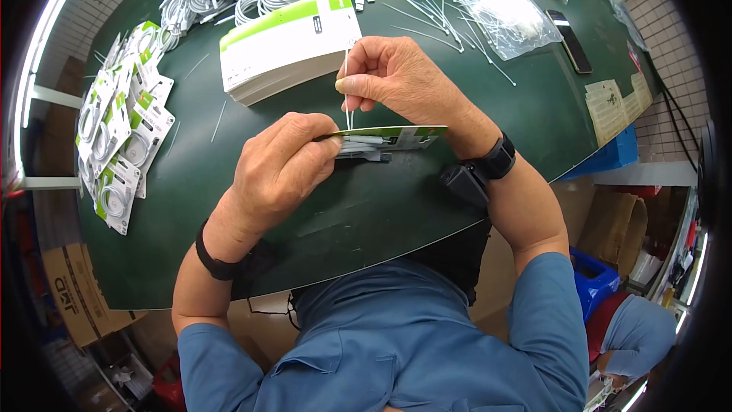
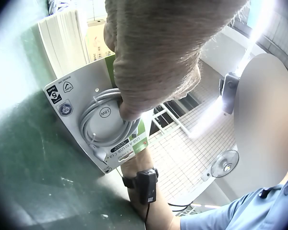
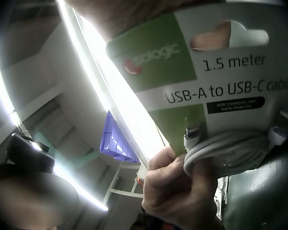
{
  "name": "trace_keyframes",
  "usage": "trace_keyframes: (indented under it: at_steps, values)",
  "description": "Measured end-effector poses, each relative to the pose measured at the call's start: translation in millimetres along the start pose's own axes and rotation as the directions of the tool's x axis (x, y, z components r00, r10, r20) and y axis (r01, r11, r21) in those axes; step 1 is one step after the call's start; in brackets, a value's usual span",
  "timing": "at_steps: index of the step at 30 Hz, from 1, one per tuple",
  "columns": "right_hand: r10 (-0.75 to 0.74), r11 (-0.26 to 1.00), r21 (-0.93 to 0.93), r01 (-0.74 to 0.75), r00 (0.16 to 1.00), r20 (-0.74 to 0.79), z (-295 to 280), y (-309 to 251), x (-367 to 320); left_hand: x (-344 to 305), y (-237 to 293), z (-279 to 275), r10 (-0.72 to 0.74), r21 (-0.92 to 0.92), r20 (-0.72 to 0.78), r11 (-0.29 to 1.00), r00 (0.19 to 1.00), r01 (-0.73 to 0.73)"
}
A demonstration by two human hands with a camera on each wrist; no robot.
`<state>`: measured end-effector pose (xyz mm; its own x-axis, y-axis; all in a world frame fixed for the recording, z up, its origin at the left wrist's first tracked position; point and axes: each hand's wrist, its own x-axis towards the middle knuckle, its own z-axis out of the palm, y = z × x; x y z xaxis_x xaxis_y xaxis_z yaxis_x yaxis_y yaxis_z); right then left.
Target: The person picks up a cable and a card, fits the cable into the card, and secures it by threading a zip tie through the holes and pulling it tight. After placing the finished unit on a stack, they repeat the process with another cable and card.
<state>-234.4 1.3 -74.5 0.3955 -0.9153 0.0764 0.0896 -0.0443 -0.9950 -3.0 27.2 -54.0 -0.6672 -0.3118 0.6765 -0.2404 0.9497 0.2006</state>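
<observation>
The left hand [image 1: 282,168] has its fingers curled tight round the edge of the card [image 1: 404,136], with the thumb pressing the coiled cable [image 2: 108,120] against it, low over the surface [image 1: 366,221]. Just above those fingers, the right hand [image 1: 400,80] pinches a thin white tie [image 1: 348,113] upright. To my eye the coil is being fastened to the card. Next, the tie wants drawing snug without the coil slipping. Where the tie passes through the card is hidden behind the fingers.
</observation>
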Motion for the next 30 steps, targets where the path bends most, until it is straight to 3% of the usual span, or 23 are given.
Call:
trace_keyframes:
  at_steps: [30]
  values:
    - [0.022,0.998,-0.05,-0.026,0.997,-0.069,1.9,3.1,2.3,-1.7,-4.5,0.5,-0.009,-0.034,0.001,0.999,1.0,0.009]
